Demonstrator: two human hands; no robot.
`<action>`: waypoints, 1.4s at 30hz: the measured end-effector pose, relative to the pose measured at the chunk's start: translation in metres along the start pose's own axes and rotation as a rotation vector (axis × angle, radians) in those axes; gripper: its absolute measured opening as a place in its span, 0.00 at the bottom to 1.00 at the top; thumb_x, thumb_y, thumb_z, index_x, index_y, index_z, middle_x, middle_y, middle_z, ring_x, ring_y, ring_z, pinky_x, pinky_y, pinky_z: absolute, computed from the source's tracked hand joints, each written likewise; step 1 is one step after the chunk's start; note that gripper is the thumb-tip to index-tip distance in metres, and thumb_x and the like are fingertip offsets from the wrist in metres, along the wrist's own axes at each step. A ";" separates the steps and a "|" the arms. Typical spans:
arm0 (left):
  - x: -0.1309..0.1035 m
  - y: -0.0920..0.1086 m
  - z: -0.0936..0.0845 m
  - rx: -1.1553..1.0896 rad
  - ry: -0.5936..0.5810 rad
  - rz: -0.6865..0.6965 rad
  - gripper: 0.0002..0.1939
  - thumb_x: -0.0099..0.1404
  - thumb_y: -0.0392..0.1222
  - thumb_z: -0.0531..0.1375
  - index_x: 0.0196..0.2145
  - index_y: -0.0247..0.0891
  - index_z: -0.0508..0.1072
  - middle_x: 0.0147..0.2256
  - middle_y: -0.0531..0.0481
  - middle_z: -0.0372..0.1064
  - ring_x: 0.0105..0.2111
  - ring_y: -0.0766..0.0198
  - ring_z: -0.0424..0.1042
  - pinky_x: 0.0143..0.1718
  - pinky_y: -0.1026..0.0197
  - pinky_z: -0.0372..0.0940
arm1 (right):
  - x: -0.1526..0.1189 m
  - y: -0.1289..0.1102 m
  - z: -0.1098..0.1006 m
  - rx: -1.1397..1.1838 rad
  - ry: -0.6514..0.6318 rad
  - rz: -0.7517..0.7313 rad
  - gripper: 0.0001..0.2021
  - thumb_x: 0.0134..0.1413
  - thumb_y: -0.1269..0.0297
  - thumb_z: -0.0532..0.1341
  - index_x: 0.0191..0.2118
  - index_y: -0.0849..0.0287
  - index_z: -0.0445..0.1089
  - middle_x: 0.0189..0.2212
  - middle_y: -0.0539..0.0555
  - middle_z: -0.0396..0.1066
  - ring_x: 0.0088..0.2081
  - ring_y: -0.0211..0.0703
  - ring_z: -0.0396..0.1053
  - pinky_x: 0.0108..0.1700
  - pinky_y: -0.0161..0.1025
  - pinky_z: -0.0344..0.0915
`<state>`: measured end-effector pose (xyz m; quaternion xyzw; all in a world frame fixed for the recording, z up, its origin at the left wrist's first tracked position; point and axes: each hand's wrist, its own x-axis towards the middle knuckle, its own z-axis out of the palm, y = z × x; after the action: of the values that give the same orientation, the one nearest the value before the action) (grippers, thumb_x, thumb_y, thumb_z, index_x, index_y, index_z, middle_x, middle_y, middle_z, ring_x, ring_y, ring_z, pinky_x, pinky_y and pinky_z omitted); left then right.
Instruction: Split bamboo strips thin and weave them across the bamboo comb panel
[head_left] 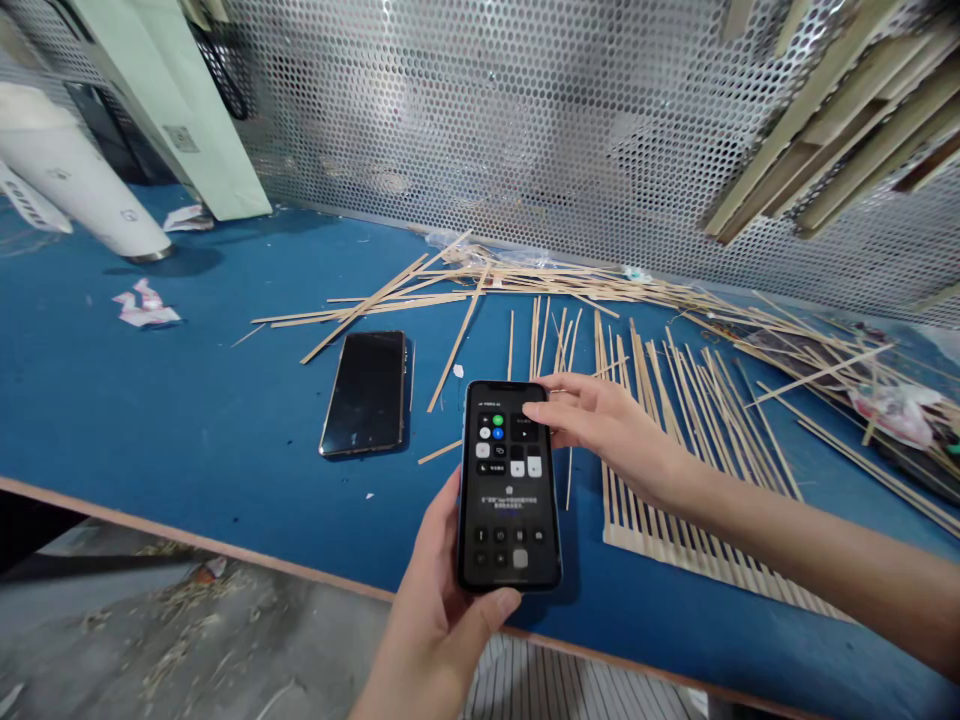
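My left hand [442, 610] is closed around the lower left of a smartphone [511, 500], its thumb lying at the bottom edge. The lit screen shows a dark panel of small icons and sliders. At the phone's upper right corner, my right hand [592, 420] has its thumb over the screen and its fingers around the edge, so the corner sits between them. A second phone [365, 392] with a dark screen lies flat on the blue table [247, 440], left of the held one. Right of the phone, partly under my right forearm, rests a comb-like row of thin bamboo strips [675, 560].
Loose bamboo strips [540, 275] are heaped along the back of the table, below a perforated metal panel [450, 110]. Wooden slats [817, 130] lean at the upper right. At the left stand a white tumbler [82, 170] and a pale green bag [180, 120], near crumpled paper [146, 305].
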<state>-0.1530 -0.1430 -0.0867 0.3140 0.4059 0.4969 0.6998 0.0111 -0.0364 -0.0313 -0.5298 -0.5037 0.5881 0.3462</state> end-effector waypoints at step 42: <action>-0.004 0.021 0.022 -0.069 0.155 -0.167 0.21 0.63 0.41 0.57 0.55 0.42 0.63 0.52 0.46 0.64 0.44 0.54 0.70 0.33 0.60 0.74 | -0.011 0.005 -0.001 0.217 0.069 0.012 0.07 0.53 0.63 0.61 0.33 0.61 0.69 0.29 0.53 0.68 0.33 0.42 0.68 0.35 0.39 0.66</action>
<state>-0.1439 -0.1416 -0.0580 0.2156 0.4664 0.4734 0.7155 0.0152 -0.0483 -0.0332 -0.5122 -0.4216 0.6226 0.4149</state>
